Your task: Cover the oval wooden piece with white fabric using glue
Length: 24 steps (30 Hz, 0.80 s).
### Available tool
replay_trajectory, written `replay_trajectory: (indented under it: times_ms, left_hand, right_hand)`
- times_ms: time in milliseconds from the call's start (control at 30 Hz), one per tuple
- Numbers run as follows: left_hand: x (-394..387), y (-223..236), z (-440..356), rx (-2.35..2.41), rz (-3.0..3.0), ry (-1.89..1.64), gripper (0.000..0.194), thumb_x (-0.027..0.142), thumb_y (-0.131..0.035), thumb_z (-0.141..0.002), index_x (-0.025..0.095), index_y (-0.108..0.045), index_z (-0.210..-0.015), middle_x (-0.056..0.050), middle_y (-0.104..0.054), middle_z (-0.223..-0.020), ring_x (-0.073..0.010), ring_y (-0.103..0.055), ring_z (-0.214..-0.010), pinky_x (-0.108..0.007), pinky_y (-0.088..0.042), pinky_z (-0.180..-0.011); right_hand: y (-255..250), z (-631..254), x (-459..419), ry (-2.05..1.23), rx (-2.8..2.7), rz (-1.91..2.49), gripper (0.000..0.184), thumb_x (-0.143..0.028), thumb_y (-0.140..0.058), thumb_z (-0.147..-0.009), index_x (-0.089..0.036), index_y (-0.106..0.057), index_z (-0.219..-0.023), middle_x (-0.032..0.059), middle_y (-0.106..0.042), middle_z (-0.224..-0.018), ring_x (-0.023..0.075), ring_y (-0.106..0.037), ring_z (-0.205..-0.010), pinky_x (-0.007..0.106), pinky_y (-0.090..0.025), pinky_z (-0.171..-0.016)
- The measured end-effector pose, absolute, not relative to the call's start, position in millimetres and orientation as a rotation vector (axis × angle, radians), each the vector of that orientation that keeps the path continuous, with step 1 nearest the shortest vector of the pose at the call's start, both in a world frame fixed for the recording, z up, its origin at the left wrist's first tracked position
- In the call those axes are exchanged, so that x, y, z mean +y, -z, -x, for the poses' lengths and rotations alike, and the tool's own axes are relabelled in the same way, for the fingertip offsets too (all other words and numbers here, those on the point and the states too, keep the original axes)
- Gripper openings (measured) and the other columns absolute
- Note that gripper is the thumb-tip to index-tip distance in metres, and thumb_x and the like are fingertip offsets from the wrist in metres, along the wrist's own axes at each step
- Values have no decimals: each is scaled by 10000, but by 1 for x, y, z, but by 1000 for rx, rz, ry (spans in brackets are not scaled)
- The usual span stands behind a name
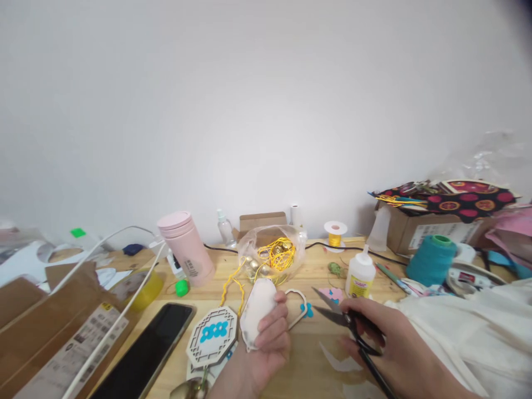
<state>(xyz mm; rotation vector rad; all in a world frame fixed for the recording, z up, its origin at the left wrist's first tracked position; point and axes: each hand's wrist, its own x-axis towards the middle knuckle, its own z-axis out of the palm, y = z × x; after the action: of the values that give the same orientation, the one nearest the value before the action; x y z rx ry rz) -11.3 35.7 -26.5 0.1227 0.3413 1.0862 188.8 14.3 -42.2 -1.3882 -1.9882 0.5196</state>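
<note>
My left hand (266, 346) is closed around a small white stuffed fabric piece (258, 308), held over the wooden table (307, 354). My right hand (386, 343) grips black scissors (338, 318) with the blades parted and pointing left toward the fabric piece. Just left of my left hand lies an octagonal wooden cut-out with blue shapes (213, 334). A thin wooden ring outline (301, 310) and small blue bits (307, 310) lie between the two hands.
A pink tumbler (186, 249), a black phone (152, 349), cardboard boxes (54, 332), a clear bag of yellow cord and gold bells (274, 255), a glue bottle (361, 274), a teal thread cone (432, 259), white cloth (465, 327) and a box of patterned fabric (449, 205) crowd the table.
</note>
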Motion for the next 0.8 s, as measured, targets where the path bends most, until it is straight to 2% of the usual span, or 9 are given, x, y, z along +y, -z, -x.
replay_trajectory:
  times_ms: [133,267,367,467,533,600,700,800]
  left_hand:
    - [35,26,15,277,-166,-1034,470,174,-74,-908,43,-509,-785,100,-322,-358,16,-356,-199,-38,-145,-239]
    - [34,26,18,202,-205,-1039,368,211,-185,-895,75,-501,-766,93,-356,-345,11,-361,-207,-55,-122,-254]
    - [34,24,17,146,-218,-1050,316,269,-257,-884,114,-475,-714,84,-403,-332,-1,-393,-213,-61,-149,-254]
    - [37,24,15,73,-208,-1060,290,291,-338,-876,160,-425,-631,72,-464,-321,-12,-434,-222,-59,-233,-260]
    - [40,26,14,-2,-192,-1065,307,314,-457,-832,184,-378,-565,78,-478,-285,-12,-430,-195,-42,-211,-222]
    - [44,28,15,-58,-171,-1060,286,284,-513,-805,187,-378,-572,76,-532,-322,1,-457,-212,-7,-226,-227]
    - [47,28,19,-42,-160,-984,256,196,-403,-866,191,-397,-610,59,-568,-391,-10,-521,-282,-2,-303,-266]
    - [45,22,23,38,-96,-982,254,195,-279,-911,186,-452,-725,44,-582,-497,-22,-567,-387,-35,-405,-354]
  right_hand:
    - [46,-184,15,-511,-2033,1389,334,-154,-563,-639,-227,-554,-964,6,-625,-795,184,-582,-695,299,-464,-637]
    - [56,-183,16,-443,-2076,1316,461,-114,-517,-630,-223,-506,-1077,54,-607,-996,205,-565,-897,332,-457,-771]
    - [57,-182,16,-398,-2092,1310,502,-114,-507,-627,-169,-470,-1125,99,-587,-1061,218,-546,-964,344,-436,-826]
    - [49,-179,14,-348,-2136,1341,492,-137,-504,-645,-132,-456,-1134,115,-593,-1046,223,-548,-967,321,-441,-810]
    - [40,-173,14,-316,-2170,1349,439,-170,-512,-663,-162,-477,-1100,70,-624,-965,195,-584,-882,267,-459,-751]
    - [32,-165,15,-282,-2238,1352,418,-207,-561,-623,-178,-521,-1038,46,-645,-911,194,-600,-825,239,-470,-695]
    - [23,-151,22,-212,-2325,1423,384,-268,-577,-634,-160,-553,-1002,73,-673,-836,235,-621,-751,295,-482,-632]
    - [18,-135,34,-146,-2416,1481,336,-324,-595,-684,-146,-563,-967,70,-666,-847,217,-619,-744,353,-477,-679]
